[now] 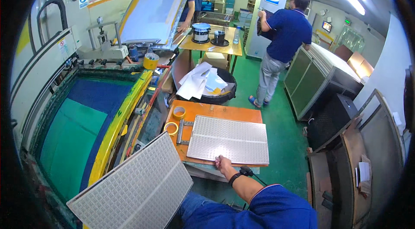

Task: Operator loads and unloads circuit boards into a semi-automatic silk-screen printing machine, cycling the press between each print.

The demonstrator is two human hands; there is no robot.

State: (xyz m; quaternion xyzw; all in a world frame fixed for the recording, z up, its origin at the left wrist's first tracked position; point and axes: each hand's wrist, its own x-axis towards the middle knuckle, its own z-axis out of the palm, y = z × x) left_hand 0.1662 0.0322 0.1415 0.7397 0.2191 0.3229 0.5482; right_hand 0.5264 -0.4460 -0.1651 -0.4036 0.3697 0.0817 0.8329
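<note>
My right hand [223, 163] reaches in from below, its fingers closed at the near edge of a flat, pale grey panel [229, 138] with a fine grid pattern. This panel lies on an orange tabletop [207, 108]. Closer to me, a second grid-patterned panel [138, 181] is tilted at the lower left, between the table and the printing frame. My left hand does not show; whatever supports the tilted panel is hidden. Beside the flat panel's left edge are a metal bracket-like piece [180, 132] and two rolls of yellow tape [178, 112].
A screen-printing frame [108, 131] with green and blue mesh fills the left. Behind the table stands a black bin [225, 95] with crumpled paper. One person [287, 34] stands beside a cabinet [309, 75]; two others are farther back. Boards [350, 177] lean at the right.
</note>
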